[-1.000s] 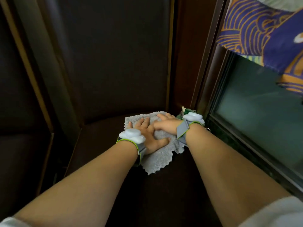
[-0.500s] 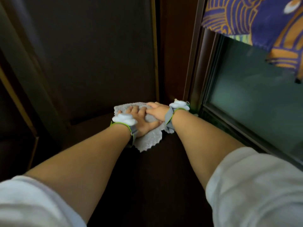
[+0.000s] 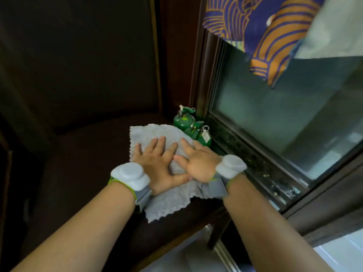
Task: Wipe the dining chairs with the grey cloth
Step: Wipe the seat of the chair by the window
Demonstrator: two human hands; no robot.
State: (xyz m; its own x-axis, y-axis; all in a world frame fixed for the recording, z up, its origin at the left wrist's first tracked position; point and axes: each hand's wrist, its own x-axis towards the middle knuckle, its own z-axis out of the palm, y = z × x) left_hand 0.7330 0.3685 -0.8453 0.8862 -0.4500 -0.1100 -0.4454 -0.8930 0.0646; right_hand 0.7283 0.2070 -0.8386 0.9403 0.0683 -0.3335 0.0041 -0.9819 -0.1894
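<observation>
The grey cloth [image 3: 151, 134] lies spread flat on the dark seat [image 3: 82, 173] of a dining chair, near the seat's right side. My left hand [image 3: 157, 163] presses flat on the cloth with fingers straight and spread. My right hand [image 3: 196, 161] lies flat beside it on the cloth's right half, thumbs touching. Both wrists carry white sensor bands. The chair's dark backrest [image 3: 88, 65] rises behind the cloth.
Two small green bottles [image 3: 188, 124] stand at the seat's right edge, just past my right fingertips. A glass window with a dark frame [image 3: 255, 154] runs along the right. A blue and orange patterned fabric [image 3: 265, 26] hangs above. Pale floor [image 3: 196, 258] shows below the seat's front.
Both hands have slid with the cloth toward the seat's front right. My right hand, which overlapped the left one, now lies flat beside it. The green bottles came into view.
</observation>
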